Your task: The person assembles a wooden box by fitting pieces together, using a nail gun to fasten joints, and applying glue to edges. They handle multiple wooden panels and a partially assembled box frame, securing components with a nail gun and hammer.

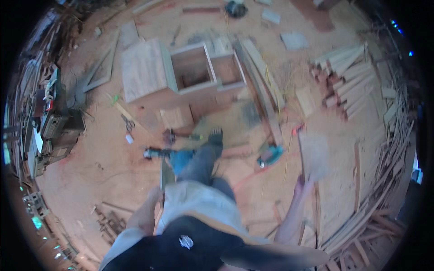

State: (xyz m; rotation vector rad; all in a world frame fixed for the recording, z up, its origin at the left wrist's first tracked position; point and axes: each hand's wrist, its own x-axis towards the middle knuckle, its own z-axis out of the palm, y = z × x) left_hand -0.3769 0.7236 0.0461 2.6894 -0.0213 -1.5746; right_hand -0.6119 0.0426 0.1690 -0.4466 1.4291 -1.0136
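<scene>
My left hand (156,195) is at my left side, closed at the edge of a narrow grey-green board (167,175) seen nearly edge-on. Blur hides its separate fingers. Out to the right, my right hand (305,184) grips the lower edge of a flat, pale wooden board (315,153). Ahead of me lies a wooden cabinet carcass (144,67) with two open box compartments. One of my feet (216,136) is stepping toward it.
A teal power tool (270,156) lies on the floor ahead, and another blue-black tool (156,153) is left of my leg. Stacked timber pieces (352,83) stand at right. Long planks (262,86) lie beside the cabinet. Black cases (56,122) sit at left. Cords cross the floor.
</scene>
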